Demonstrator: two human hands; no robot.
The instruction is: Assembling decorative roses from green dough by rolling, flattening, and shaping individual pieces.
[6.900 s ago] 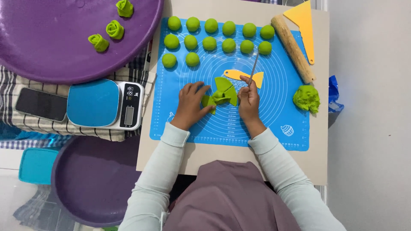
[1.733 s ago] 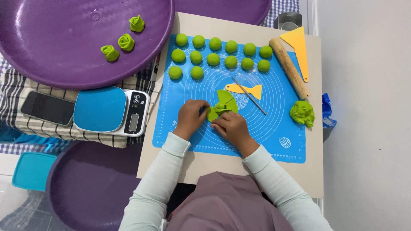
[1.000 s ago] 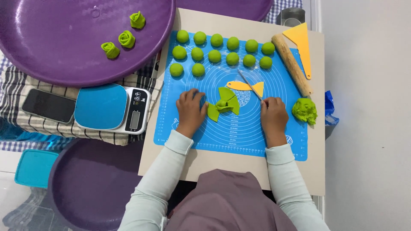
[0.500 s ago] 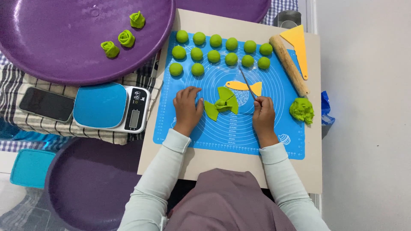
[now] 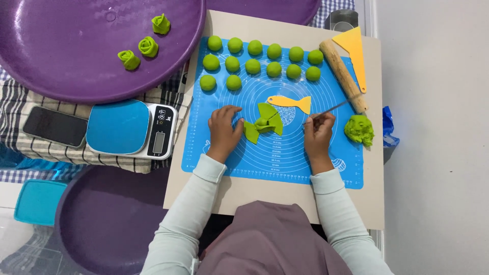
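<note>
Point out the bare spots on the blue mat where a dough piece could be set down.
The blue mat is bare along its near edge, between the left hand and right hand, below the folded dough. Another patch lies between the right hand and the dough lump. The far edge is crowded with dough balls; the rolling pin blocks the right.

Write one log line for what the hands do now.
left hand: touching green dough piece | right hand: holds thin tool | blue mat

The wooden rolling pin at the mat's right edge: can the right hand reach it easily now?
Probably yes. The rolling pin lies just above the right hand, nothing between them, but that hand holds a thin metal tool.
</note>
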